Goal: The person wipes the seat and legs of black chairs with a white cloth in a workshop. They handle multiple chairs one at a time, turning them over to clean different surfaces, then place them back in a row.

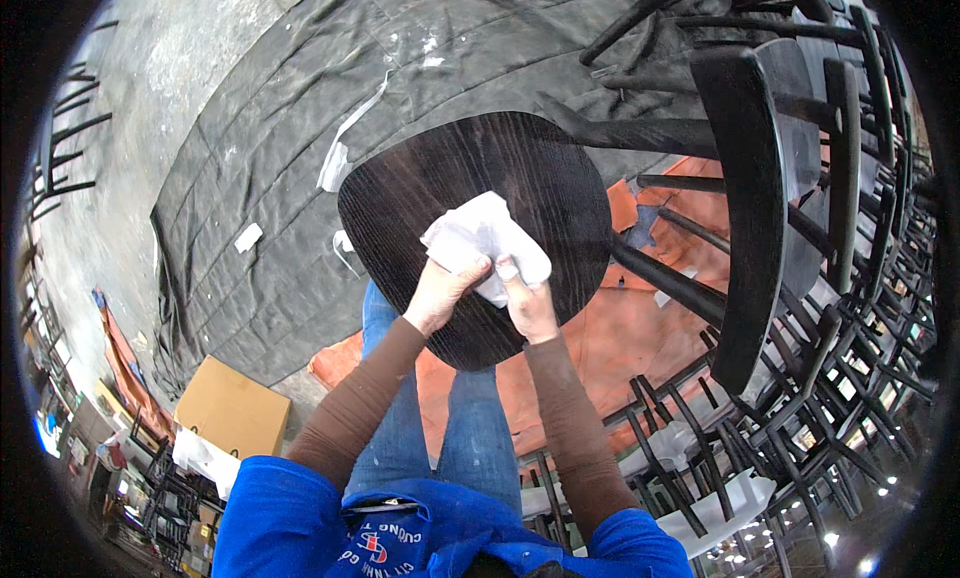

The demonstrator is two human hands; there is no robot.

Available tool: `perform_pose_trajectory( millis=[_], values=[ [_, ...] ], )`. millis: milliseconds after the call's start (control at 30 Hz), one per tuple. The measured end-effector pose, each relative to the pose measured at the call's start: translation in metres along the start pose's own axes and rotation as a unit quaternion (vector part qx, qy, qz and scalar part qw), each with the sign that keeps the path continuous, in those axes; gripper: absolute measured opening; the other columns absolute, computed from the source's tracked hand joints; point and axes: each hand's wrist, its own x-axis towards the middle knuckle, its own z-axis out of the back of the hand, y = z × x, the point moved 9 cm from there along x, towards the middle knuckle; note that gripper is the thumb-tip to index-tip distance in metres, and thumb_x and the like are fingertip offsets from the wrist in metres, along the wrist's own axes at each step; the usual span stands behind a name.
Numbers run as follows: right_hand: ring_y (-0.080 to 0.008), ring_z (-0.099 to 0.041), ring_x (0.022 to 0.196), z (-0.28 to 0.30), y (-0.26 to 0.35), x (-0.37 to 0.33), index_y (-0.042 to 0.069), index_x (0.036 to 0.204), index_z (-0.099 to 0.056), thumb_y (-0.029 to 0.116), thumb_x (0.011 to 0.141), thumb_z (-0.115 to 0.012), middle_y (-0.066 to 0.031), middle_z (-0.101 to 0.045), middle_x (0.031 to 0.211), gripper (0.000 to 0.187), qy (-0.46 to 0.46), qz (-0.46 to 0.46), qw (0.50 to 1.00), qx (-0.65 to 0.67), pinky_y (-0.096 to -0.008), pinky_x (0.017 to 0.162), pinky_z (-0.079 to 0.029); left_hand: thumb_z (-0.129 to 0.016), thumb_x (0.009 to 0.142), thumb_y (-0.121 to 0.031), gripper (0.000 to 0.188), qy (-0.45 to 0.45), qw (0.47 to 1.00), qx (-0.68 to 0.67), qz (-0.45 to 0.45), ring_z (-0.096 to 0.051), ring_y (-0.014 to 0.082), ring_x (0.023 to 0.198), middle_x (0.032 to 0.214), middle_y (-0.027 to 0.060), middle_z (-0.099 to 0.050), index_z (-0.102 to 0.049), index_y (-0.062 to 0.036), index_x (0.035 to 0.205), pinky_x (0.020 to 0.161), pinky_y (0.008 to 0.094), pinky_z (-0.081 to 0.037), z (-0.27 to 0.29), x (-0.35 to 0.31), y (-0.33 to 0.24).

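A black wooden chair with visible grain stands before me, its rounded seat (400, 193) in the middle and its curved backrest (738, 228) off to the right. Over the seat I hold a crumpled white cloth (483, 226). My left hand (440, 292) pinches its near left side, thumb on top. My right hand (530, 306) grips the near right side, also with the thumb on top. Both hands are closed and close together. Fingers under the cloth are hidden, and I cannot tell whether the cloth touches the wood all over.
Wrinkled dark sheeting (260, 178) covers the floor ahead and left, with white scraps on it. Orange sheeting (630, 328) lies beneath the chair. A cardboard box (232, 408) sits at the lower left. Many stacked black chair frames (850, 378) crowd the right side.
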Motion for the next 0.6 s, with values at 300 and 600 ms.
perform_pose_trajectory(
  millis=[300,600],
  values=[
    [-0.0317,-0.031,0.139,0.123,-0.004,-0.026,0.001,0.133,-0.047,0.001,0.078,-0.056,-0.0167,-0.039,0.145,0.056,-0.137,0.110,0.728,-0.663,-0.0520,0.113,-0.019,-0.055,0.092,-0.039,0.046,-0.344,0.482,0.727,-0.347,-0.040,0.0267,0.129,0.133,0.0119,-0.048,-0.049,-0.0134,0.129,0.106,0.0502,-0.024,0.064,0.062,-0.131],
    [-0.0419,-0.016,0.142,0.136,-0.077,-0.018,-0.003,0.135,-0.037,0.030,0.077,-0.067,-0.0253,-0.024,0.150,0.073,-0.043,0.145,0.714,-0.684,-0.0607,0.112,-0.012,-0.051,0.092,-0.039,0.042,-0.346,0.461,0.761,-0.299,-0.044,0.0265,0.122,0.125,0.0078,-0.051,-0.050,-0.0156,0.127,0.101,0.0473,-0.027,0.078,0.080,-0.115]
  ],
)
